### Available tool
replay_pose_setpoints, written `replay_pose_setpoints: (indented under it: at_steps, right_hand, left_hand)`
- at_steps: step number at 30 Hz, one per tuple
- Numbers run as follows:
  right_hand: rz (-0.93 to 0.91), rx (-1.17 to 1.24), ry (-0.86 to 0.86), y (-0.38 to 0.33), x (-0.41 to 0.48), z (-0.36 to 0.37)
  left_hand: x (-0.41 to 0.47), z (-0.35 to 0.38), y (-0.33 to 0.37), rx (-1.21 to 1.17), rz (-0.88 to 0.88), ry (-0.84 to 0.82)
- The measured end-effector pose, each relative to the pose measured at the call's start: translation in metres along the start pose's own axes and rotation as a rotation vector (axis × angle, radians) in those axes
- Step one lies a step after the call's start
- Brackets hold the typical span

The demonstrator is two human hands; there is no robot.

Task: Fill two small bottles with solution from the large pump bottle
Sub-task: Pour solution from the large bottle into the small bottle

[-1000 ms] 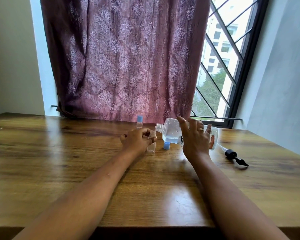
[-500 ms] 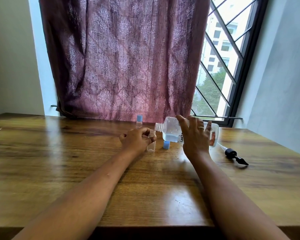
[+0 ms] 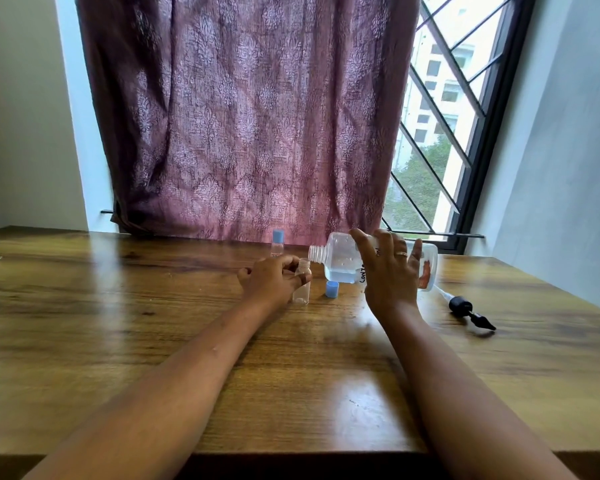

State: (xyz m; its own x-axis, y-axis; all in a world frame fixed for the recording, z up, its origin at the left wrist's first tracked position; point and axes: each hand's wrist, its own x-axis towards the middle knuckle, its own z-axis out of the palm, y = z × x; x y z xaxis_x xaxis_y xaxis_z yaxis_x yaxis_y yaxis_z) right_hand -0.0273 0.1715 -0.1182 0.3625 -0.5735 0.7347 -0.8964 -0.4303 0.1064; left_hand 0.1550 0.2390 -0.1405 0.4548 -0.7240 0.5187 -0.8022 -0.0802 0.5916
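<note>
Large bottle [image 3: 340, 261] tipped, small bottle [image 3: 302, 285] upright, uncapped

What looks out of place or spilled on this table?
No spill shows. The black pump head lies loose on the wooden table, off the large bottle tipped in the right hand. A blue cap sits off its small bottle.

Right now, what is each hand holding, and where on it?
Left hand pinches the open small bottle near its neck. Right hand wraps the tilted large bottle around its body.
</note>
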Motion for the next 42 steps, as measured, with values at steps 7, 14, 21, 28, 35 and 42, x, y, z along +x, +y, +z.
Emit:
replay_pose_setpoints:
  at_steps: [7,14,21,28,35,42]
  right_hand:
    - [-0.002,0.015,0.002,0.0,0.0004,-0.0025]
    - [-0.003,0.03,0.013,-0.0003,0.0006,-0.0026]
    - [-0.005,0.05,0.034,0.0,0.001,-0.003]
    - [-0.006,0.062,0.052,-0.0005,0.001,-0.0038]
    - [-0.01,0.07,0.055,-0.0005,0.0009,-0.0055]
    - [-0.017,0.069,0.048,0.0,0.0008,-0.0073]
  left_hand:
    - [0.0001,0.0003,-0.0008,-0.018,-0.002,0.004]
    - [-0.0002,0.0002,-0.001,-0.022,-0.007,0.001]
    - [-0.0003,-0.0011,-0.0001,-0.013,-0.005,-0.017]
    - [-0.0025,-0.0022,0.0021,-0.043,-0.003,0.015]
    - [-0.0033,-0.0029,0.0029,-0.035,-0.01,0.008]
    - [-0.0042,-0.0044,0.0038,-0.032,-0.009,0.005]
